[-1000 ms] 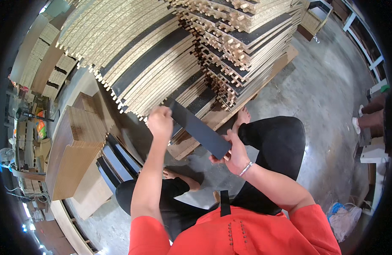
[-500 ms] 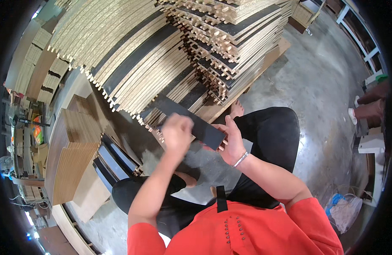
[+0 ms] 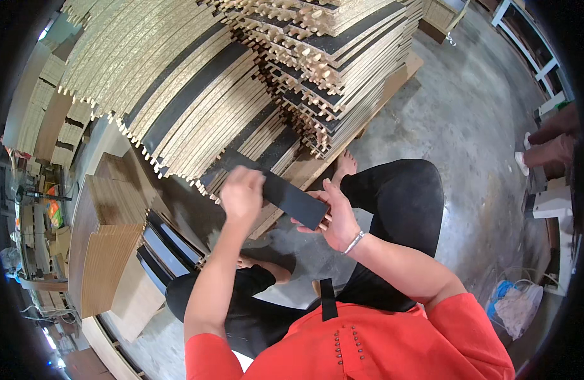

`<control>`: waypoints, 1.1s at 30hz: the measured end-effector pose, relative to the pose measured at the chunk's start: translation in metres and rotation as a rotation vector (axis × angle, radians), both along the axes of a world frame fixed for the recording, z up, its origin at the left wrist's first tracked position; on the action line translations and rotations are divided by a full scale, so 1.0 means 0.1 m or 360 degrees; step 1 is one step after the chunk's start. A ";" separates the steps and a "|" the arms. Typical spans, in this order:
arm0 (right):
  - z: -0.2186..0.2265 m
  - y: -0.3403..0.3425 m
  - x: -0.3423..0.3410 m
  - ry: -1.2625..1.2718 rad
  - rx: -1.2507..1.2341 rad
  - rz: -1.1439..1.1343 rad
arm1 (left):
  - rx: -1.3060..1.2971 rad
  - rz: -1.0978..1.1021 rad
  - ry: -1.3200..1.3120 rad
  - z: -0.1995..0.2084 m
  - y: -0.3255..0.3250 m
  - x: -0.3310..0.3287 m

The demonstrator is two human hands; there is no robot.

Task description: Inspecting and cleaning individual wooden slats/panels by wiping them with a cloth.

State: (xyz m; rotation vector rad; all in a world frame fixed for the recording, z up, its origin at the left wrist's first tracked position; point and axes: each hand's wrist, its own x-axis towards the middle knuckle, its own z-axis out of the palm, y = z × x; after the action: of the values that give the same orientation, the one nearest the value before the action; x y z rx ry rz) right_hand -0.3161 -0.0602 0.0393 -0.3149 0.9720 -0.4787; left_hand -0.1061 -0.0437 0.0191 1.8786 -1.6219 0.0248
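A narrow black board with pale wooden dowels in its near end slants across in front of me. My right hand grips that near end, its fingers beneath and the thumb along the edge, beside the dowels. My left hand is closed, fingers curled, over the left edge of the board toward its far part. Slight blur covers it, and whatever lies inside its fingers is hidden. The board's far end reaches the large stack of dowelled panels, some of them black-faced.
The stack rests on a wooden base. Curved brown panels and dark-edged pieces stand at left. My bent knees flank the work. On the right are another person's legs and a plastic bag on the concrete floor.
My left hand has slid left along the board, away from my right hand. Board and right hand have shifted slightly left and nearer, while the whole view has moved a little.
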 end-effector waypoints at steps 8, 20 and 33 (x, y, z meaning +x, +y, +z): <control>0.03 0.08 0.07 -0.0028 0.0002 0.0054 | 0.0111 0.0636 -0.0248 -0.06 -0.14 0.76; 0.03 0.04 0.08 -0.0044 -0.0032 0.0047 | 0.0232 0.0621 -0.0210 -0.02 -0.10 0.68; -0.06 -0.03 0.07 -0.0041 -0.0462 0.0818 | 0.0061 0.0157 0.0908 0.25 1.16 0.07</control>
State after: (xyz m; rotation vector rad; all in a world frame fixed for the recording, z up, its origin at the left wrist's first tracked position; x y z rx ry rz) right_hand -0.3089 -0.0634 0.0332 -0.7950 0.7577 -0.1491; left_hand -0.0987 0.0728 0.0437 1.7763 -1.1433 -0.4613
